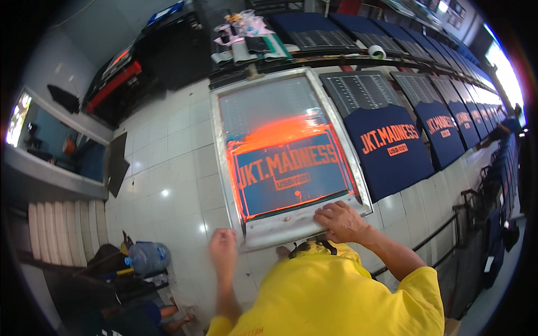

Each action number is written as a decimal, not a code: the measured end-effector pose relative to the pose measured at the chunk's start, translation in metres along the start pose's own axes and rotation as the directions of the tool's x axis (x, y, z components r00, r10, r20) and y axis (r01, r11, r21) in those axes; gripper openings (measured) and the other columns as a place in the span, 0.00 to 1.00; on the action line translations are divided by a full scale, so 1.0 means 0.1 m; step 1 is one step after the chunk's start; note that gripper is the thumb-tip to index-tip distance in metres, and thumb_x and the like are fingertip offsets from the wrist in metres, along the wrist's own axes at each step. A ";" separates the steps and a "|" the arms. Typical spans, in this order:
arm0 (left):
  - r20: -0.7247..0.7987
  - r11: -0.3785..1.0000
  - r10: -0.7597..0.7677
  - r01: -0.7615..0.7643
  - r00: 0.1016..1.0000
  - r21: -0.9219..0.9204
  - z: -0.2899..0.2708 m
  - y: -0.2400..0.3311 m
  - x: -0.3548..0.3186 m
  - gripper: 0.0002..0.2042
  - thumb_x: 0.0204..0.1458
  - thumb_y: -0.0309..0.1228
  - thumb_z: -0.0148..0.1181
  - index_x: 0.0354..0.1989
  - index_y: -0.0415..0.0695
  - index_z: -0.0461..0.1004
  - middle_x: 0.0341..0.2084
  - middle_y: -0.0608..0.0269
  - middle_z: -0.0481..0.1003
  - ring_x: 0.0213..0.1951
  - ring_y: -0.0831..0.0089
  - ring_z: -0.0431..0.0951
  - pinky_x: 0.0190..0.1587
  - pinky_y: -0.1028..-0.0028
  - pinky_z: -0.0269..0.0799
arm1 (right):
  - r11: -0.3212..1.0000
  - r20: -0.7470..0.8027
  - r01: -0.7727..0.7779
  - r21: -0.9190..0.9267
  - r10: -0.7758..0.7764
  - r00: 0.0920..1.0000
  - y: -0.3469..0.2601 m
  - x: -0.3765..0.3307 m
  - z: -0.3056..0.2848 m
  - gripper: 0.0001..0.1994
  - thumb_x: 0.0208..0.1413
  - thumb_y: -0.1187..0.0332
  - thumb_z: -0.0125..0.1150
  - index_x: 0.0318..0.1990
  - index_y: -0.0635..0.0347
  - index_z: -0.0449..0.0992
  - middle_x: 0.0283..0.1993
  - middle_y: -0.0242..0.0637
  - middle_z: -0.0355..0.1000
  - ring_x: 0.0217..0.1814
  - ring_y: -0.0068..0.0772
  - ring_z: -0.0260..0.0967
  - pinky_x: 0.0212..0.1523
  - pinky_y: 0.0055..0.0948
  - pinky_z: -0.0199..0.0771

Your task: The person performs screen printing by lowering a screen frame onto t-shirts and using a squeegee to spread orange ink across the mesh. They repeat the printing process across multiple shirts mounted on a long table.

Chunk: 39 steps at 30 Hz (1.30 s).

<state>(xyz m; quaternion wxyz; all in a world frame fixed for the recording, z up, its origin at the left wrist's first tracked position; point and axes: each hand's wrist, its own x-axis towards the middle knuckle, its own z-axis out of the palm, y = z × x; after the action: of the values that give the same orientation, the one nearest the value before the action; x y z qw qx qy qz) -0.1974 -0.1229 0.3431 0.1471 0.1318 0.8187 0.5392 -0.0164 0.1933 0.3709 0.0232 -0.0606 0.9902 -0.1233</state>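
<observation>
In front of me lies a screen printing frame (219, 131) with a metal rim. Bright orange ink (280, 131) is smeared over its mesh, mostly above and around the lettered stencil. Across the near end rests a wide metal squeegee (274, 227) with a dark blade edge. My right hand (339, 220) is closed over the right part of the squeegee, fingers bent on its top. Beside the frame's near left corner is my left hand (223, 246), fingers curled in, slightly blurred, with nothing visible in it.
To the right, dark blue shirts with orange prints (389, 140) lie on a long row of boards. Another row of boards (319, 39) runs behind. Rolls and cloths (252, 47) sit at the back. A blue water jug (148, 257) and another person's legs (174, 319) are lower left.
</observation>
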 end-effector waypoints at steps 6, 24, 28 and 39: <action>0.700 0.996 -0.068 0.008 0.711 0.089 0.47 0.05 -0.41 0.15 0.63 0.39 0.55 0.38 0.39 0.80 0.31 0.59 0.81 0.34 0.72 0.78 0.41 0.70 0.73 | 0.994 -0.129 -0.064 -0.091 0.052 0.990 -0.05 0.35 0.12 0.13 0.41 0.71 0.62 0.38 0.57 0.74 0.37 0.36 0.72 0.43 0.40 0.71 0.45 0.40 0.71; 0.704 0.887 -0.307 0.461 0.640 -0.033 1.63 -1.07 -0.72 0.30 0.67 0.56 0.40 0.54 0.37 0.71 0.44 0.58 0.76 0.48 0.71 0.73 0.56 0.71 0.65 | 0.994 -0.369 -0.083 -0.066 0.053 0.928 0.86 1.45 -0.22 0.14 0.38 0.70 0.73 0.34 0.55 0.74 0.31 0.35 0.74 0.39 0.41 0.73 0.38 0.41 0.74; 0.673 0.917 -0.342 0.388 0.656 0.088 1.55 -0.88 -0.69 0.29 0.67 0.55 0.40 0.56 0.39 0.70 0.47 0.53 0.76 0.52 0.65 0.75 0.56 0.68 0.65 | 0.989 -0.305 -0.134 -0.068 0.107 0.946 1.05 1.83 -0.34 0.13 0.41 0.69 0.72 0.34 0.56 0.75 0.32 0.36 0.75 0.40 0.44 0.73 0.40 0.44 0.74; 0.621 0.955 -0.295 0.254 0.727 0.156 1.45 -0.65 -0.68 0.29 0.68 0.54 0.40 0.56 0.36 0.68 0.45 0.53 0.76 0.48 0.60 0.76 0.53 0.65 0.67 | 0.973 -0.212 -0.161 -0.167 0.124 0.969 1.31 2.41 -0.19 0.12 0.45 0.67 0.70 0.37 0.56 0.76 0.36 0.38 0.77 0.44 0.43 0.74 0.47 0.43 0.75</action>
<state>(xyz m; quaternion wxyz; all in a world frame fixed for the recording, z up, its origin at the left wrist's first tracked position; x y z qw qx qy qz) -0.0830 -0.0511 0.2360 0.4898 0.1885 0.7461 0.4098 -0.2710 0.2938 0.3492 -0.0732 0.0216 0.9965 -0.0352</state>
